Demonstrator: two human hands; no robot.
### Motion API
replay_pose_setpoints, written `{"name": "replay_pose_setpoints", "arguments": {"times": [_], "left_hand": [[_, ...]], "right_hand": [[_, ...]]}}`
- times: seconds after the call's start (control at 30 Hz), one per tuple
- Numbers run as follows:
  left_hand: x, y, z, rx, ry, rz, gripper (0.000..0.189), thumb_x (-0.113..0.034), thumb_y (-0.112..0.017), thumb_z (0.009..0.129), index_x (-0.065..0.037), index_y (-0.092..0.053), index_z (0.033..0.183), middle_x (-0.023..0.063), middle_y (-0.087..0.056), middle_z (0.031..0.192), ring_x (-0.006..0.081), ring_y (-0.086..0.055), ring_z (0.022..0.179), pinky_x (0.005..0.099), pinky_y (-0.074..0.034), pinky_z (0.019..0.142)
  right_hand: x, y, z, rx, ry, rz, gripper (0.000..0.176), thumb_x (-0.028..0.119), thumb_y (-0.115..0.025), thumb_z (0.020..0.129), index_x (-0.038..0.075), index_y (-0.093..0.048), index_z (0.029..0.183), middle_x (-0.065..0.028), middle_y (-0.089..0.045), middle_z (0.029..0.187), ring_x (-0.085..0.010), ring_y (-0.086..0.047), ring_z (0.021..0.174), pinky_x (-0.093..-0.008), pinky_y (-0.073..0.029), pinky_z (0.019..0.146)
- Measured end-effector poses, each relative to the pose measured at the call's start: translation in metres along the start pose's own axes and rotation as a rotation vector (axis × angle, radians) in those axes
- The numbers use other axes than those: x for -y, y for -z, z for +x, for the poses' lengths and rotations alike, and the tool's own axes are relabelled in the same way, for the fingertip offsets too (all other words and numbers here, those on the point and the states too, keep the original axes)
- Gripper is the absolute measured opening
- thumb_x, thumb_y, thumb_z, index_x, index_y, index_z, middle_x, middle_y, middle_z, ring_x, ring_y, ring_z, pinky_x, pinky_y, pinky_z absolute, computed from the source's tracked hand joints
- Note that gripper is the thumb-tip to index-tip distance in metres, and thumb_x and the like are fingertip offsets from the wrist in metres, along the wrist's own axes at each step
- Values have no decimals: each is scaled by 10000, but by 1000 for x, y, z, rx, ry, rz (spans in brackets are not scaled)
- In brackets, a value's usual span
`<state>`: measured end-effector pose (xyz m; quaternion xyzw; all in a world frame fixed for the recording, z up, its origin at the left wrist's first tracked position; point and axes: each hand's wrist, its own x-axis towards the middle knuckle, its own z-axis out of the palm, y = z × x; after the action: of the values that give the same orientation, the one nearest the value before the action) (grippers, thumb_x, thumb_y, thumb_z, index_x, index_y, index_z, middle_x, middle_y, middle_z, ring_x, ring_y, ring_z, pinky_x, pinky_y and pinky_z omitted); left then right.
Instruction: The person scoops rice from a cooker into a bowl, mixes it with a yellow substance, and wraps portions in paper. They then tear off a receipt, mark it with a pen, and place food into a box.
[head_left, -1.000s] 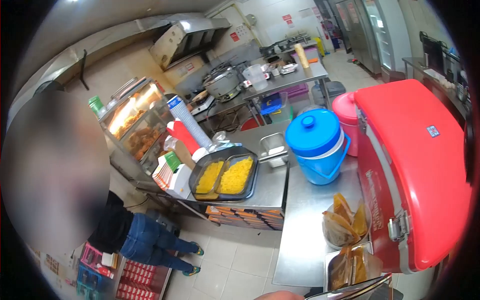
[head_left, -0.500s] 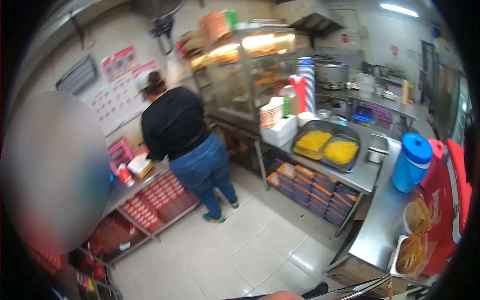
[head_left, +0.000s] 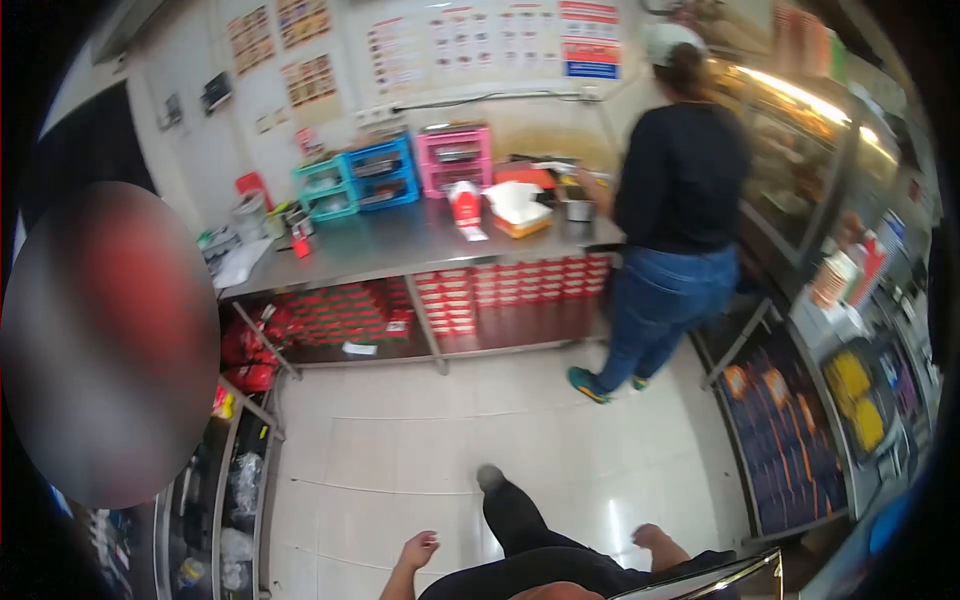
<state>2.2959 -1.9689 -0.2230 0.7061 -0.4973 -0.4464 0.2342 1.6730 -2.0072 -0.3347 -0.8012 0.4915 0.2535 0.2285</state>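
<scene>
My left hand (head_left: 421, 549) hangs low at my left side, its fingers loosely curled with nothing showing in them. On the other side, my right hand (head_left: 652, 539) is out from my body, small and slightly blurred, with fingers folded in and no object visible. Neither touches anything; both are over the tiled floor (head_left: 400, 450). One of my dark-clad legs (head_left: 513, 508) is stretched forward in a stride.
A steel counter (head_left: 380, 243) ahead carries pink, blue and teal drawer units and a red-and-white bottle-like item. A person (head_left: 680, 180) in a black top stands at its right end, beside a lit glass food cabinet (head_left: 790, 170). Shelves (head_left: 240, 470) line the left.
My view has swung left, so the counter and wall charts now lie ahead and the person appears farther right. Both my hands and my leg have come into view.
</scene>
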Motion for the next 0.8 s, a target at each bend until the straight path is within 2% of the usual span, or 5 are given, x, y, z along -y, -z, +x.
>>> {"name": "replay_pose_setpoints", "arguments": {"times": [0.03, 0.07, 0.2, 0.5, 0.8], "left_hand": [[-8, 9, 26, -13, -42, -13, 382, -214, -685, 781, -43, -582, 1107, 104, -656, 954, 208, -640, 855, 311, -516, 757], [-19, 23, 42, -14, -83, -19, 357, -216, -674, 786, -49, -590, 1091, 102, -657, 945, 211, -639, 836, 319, -514, 758], [28, 93, 105, -45, 113, -17, 297, -209, -604, 816, -68, -601, 1078, 112, -659, 913, 226, -639, 831, 331, -508, 755], [56, 309, 157, -153, 669, -124, 281, -209, -572, 825, -78, -608, 1072, 119, -658, 906, 240, -637, 840, 343, -505, 754], [105, 512, 452, -48, 92, 110, 271, -210, -539, 834, -89, -614, 1065, 125, -658, 898, 253, -635, 848, 355, -502, 753]], "right_hand": [[15, 66, 8, 401, -81, -131, 262, 287, -596, 744, 163, -684, 958, -103, -654, 965, -281, -609, 919, -414, -488, 811], [-11, 17, 42, 85, -262, 87, 258, 308, -560, 778, 127, -693, 906, -103, -650, 991, -281, -603, 944, -418, -491, 807], [12, 164, 171, 384, -322, 191, 368, 266, -548, 790, 103, -597, 1116, -128, -569, 1170, -282, -513, 1134, -412, -412, 945], [167, 719, 501, -812, -182, 384, 490, 154, -645, 705, 85, -493, 1166, -172, -532, 1111, -364, -524, 1039, -457, -460, 858], [149, 892, 674, -956, -546, 161, 488, 201, -547, 791, 168, -434, 1264, -135, -461, 1271, -339, -493, 1101, -445, -416, 924]]}}
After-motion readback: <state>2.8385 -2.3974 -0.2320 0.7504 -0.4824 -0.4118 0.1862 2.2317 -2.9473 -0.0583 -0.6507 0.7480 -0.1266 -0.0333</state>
